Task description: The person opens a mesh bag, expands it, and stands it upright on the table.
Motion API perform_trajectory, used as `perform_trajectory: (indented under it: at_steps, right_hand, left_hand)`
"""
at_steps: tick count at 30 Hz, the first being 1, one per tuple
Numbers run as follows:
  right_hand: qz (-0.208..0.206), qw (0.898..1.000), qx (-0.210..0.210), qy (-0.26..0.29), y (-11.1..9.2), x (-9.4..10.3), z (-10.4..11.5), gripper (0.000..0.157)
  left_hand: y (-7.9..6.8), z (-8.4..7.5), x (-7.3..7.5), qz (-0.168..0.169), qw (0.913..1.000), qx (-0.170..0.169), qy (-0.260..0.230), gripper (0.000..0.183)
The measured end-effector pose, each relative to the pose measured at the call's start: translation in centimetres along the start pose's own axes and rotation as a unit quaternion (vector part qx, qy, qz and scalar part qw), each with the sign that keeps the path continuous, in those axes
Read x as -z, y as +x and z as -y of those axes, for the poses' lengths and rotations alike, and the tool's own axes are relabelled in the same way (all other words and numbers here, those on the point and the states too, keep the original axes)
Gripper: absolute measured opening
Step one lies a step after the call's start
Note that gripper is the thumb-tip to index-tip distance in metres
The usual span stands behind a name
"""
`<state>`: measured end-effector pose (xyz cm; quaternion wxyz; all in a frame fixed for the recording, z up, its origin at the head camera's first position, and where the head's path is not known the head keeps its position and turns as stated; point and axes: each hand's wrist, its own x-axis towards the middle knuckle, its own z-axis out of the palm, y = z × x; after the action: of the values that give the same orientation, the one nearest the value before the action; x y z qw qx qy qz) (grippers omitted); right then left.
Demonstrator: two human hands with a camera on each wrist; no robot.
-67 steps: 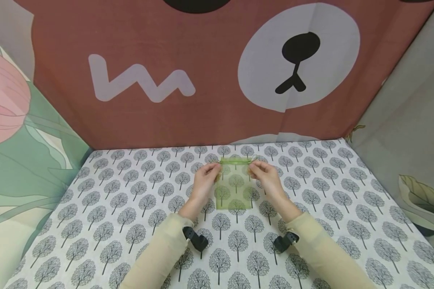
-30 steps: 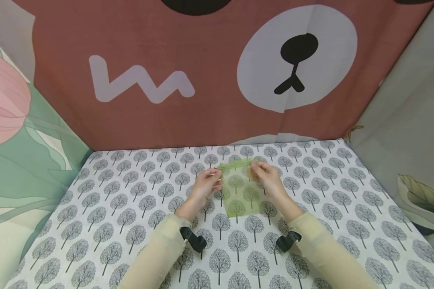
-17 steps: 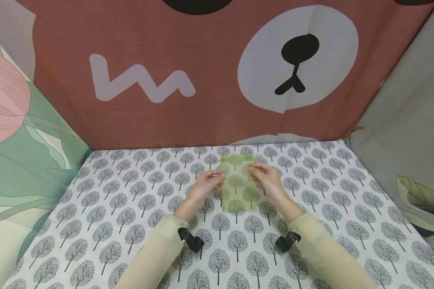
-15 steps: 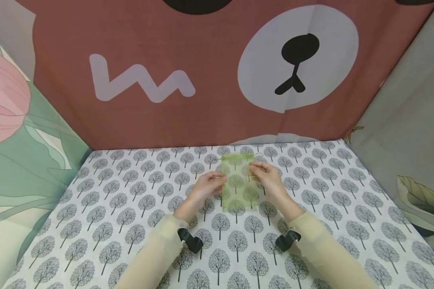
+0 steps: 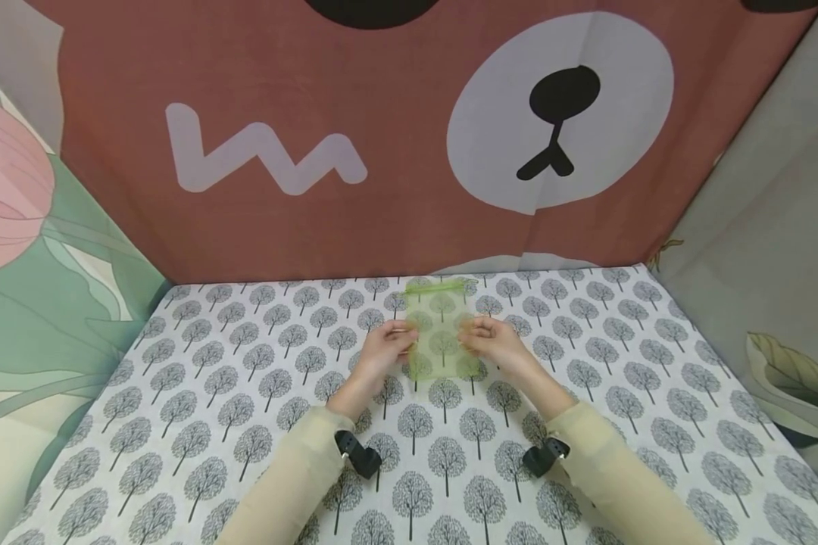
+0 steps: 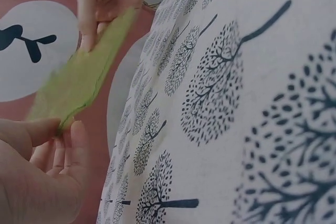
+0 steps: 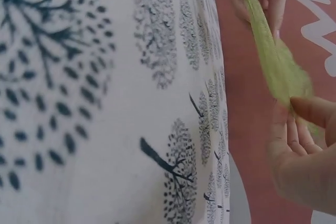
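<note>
A sheer green drawstring pouch (image 5: 443,333) is stretched flat between the two hands, raised over the tree-print cloth. Its gathered top band with thin cords points away toward the back wall. My left hand (image 5: 385,344) pinches the pouch's left edge about halfway down, thumb against fingers. On the opposite edge my right hand (image 5: 494,344) pinches it at a similar height. From the left wrist, the pouch (image 6: 86,80) slants between my left hand (image 6: 42,171) and the other hand's fingers. Seen from the right wrist, my right hand (image 7: 307,150) grips the near end of the pouch (image 7: 273,59).
White cloth with dark tree prints (image 5: 245,431) covers the table. Behind it hangs a red-brown backdrop (image 5: 382,235) with a cartoon face. Floral curtains (image 5: 41,341) flank both sides. A black wrist camera (image 5: 360,454) is strapped to each sleeve.
Both hands have slid from the pouch's top corners down to the middle of its sides, the left first. The pouch straightened after a brief tilt and now sits slightly farther away.
</note>
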<state>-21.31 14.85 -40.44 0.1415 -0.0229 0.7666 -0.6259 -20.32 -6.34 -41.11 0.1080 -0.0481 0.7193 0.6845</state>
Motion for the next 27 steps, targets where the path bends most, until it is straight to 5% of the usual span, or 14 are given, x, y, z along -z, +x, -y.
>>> perform_trajectory:
  at_steps: [10,20,27]
  right_hand:
    - [-0.053,0.998,0.029,0.004,0.18,0.30,0.49,0.037]
    - [0.004,0.999,0.028,-0.034,0.06,0.28,0.26,0.054]
    - [-0.009,1.000,0.024,-0.015,0.05,0.14,0.08,0.052]
  left_hand:
    - [0.38,0.12,-0.31,0.086,0.9951,0.006,0.048,0.048]
    - [0.15,-0.25,-0.71,0.019,0.9997,-0.011,-0.010,0.041]
    - [-0.11,-0.51,-0.86,0.040,0.9987,-0.029,-0.012,0.056]
